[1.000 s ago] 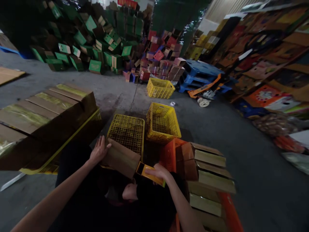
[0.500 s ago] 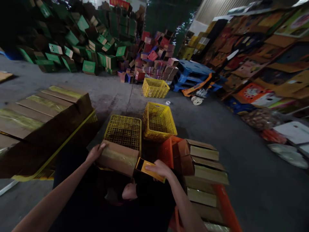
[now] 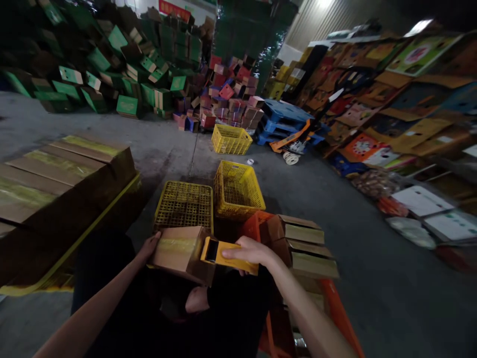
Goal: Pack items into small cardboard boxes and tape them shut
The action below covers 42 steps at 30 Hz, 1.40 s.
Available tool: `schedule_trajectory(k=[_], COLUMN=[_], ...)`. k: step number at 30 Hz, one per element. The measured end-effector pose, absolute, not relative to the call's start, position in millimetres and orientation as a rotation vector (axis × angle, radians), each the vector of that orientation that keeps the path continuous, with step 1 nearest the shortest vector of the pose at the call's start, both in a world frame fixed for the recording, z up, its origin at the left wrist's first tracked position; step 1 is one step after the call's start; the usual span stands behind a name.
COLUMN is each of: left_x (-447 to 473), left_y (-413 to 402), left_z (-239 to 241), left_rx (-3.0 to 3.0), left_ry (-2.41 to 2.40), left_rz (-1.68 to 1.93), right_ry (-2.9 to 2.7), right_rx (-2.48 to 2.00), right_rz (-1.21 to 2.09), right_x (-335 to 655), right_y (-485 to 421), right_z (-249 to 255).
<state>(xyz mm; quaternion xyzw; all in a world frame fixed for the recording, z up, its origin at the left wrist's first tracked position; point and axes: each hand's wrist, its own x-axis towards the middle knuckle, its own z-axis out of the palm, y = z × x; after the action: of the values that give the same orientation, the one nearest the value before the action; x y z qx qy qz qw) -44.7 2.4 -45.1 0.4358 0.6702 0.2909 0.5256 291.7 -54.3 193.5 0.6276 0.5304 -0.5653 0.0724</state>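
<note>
A taped brown cardboard box (image 3: pixel 179 248) lies across my lap, at the near edge of an upturned yellow plastic crate (image 3: pixel 184 204). My left hand (image 3: pixel 150 247) grips the box by its left end, fingers partly hidden. In my right hand (image 3: pixel 248 252) is a long yellow-orange hand tool (image 3: pixel 219 251) with a dark window near its front. My thumb presses on its top. The tool's front end is at the right end of the box; whether they touch, I cannot tell.
A yellow crate (image 3: pixel 257 196) stands ahead, another yellow crate (image 3: pixel 231 140) beyond it. Taped boxes (image 3: pixel 305 248) sit in an orange crate (image 3: pixel 341 315) at my right. More taped boxes (image 3: pixel 55 169) rest on my left. Farther off are a pallet jack (image 3: pixel 294 144) and blue pallets (image 3: pixel 285 117).
The box has turned and tilted, so its right end face now shows. The yellow-orange tool has risen and levelled against that end. My view has shifted slightly to the right.
</note>
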Motion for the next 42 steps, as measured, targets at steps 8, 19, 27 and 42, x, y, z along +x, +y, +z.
schedule_trajectory(k=[8,19,27,42], left_x=[-54,-58,-57,-63], left_y=[-16,-20,-17,-24], left_z=[47,75,70,81], left_rx=[1.788,2.804,2.835,2.881], left_ry=[1.126,0.697,0.673,0.67], left_rz=[1.029,0.829,0.851,0.769], right_ry=[1.652,1.727,1.723,1.769], right_rx=[1.826,1.805,1.773,1.765], right_rz=[-1.723,-1.884,-1.874,-1.991], right_x=[263,243,252,265], right_y=[-37,-33,-44,-69], right_z=[198,181,192,188])
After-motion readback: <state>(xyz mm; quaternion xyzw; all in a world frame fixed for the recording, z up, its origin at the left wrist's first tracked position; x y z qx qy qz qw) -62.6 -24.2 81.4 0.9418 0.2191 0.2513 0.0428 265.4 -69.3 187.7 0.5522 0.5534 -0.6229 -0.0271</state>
